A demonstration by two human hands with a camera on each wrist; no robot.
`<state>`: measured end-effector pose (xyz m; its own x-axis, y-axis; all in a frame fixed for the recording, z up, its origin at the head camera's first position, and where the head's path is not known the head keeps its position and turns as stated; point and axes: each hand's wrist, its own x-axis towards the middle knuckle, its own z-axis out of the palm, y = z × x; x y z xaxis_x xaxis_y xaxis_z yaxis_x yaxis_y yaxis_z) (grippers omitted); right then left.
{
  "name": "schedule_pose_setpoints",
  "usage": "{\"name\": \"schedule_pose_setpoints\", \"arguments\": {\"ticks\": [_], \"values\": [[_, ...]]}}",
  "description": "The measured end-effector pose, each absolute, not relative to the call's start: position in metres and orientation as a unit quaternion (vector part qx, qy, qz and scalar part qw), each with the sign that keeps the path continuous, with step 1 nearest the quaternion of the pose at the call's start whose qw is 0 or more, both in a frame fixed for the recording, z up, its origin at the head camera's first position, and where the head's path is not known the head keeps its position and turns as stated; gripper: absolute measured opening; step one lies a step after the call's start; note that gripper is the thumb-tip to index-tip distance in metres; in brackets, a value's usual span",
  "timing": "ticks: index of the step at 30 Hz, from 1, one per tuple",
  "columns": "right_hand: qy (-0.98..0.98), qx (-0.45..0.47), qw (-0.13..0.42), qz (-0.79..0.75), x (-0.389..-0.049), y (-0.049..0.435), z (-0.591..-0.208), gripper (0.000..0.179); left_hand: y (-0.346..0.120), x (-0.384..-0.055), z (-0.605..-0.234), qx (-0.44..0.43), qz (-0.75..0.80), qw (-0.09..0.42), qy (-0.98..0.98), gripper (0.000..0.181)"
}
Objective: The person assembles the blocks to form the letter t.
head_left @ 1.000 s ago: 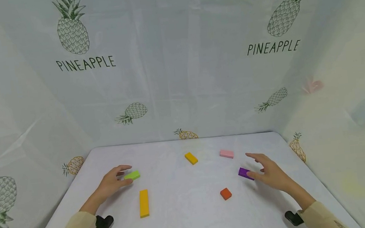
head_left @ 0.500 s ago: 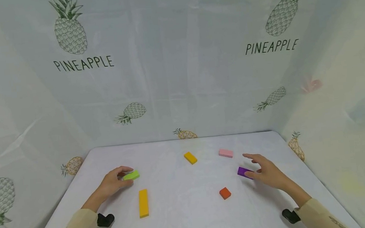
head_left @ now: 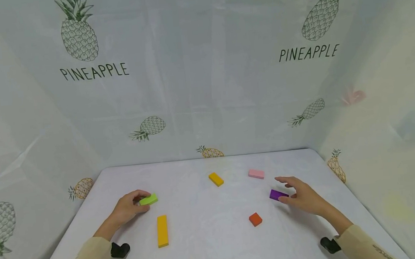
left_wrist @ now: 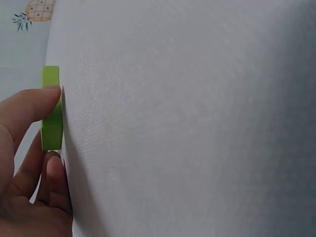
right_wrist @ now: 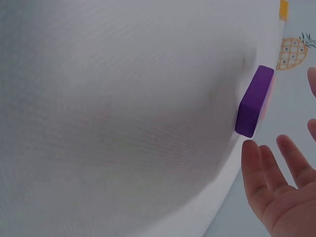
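A lime-green block [head_left: 148,200] lies at the left of the white table, and my left hand [head_left: 128,207] pinches it between thumb and fingers. In the left wrist view the thumb rests across the face of the green block [left_wrist: 51,123], with fingers behind and below it. On the right, my right hand [head_left: 304,195] is spread beside a purple block [head_left: 278,195]. The thumb overlaps its near end in the head view. The right wrist view shows the fingers apart from the purple block [right_wrist: 254,102].
A long yellow block [head_left: 162,231] lies near the left hand. Farther back are a short yellow block [head_left: 216,179] and a pink block [head_left: 256,174]. A small red-orange block [head_left: 255,219] sits right of centre. Pineapple-printed cloth [head_left: 203,84] surrounds the white table [head_left: 206,238].
My left fingers have come in onto the green block. The right hand's fingers have lowered and drawn in slightly by the purple block. No block has visibly shifted on the table.
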<state>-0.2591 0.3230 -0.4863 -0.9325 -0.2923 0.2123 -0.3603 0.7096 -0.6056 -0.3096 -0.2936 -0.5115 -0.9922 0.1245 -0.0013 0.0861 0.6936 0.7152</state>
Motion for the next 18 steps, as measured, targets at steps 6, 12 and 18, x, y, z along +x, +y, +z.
{"name": "schedule_pose_setpoints", "arguments": {"ticks": [6, 12, 18], "values": [[-0.923, 0.182, 0.05, 0.334, -0.2611, 0.3234, -0.4877, 0.068, -0.2956, -0.3101, -0.5132, 0.062, 0.378, 0.016, 0.924, 0.039], [-0.922, 0.183, 0.043, 0.338, -0.2617, 0.3244, -0.4889, 0.068, -0.2976, -0.3134, -0.5174, 0.061, 0.375, 0.012, 0.925, 0.038], [-0.921, 0.184, 0.039, 0.342, -0.2617, 0.325, -0.4883, 0.068, -0.2978, -0.3137, -0.5178, 0.064, 0.37, 0.012, 0.927, 0.038]]}}
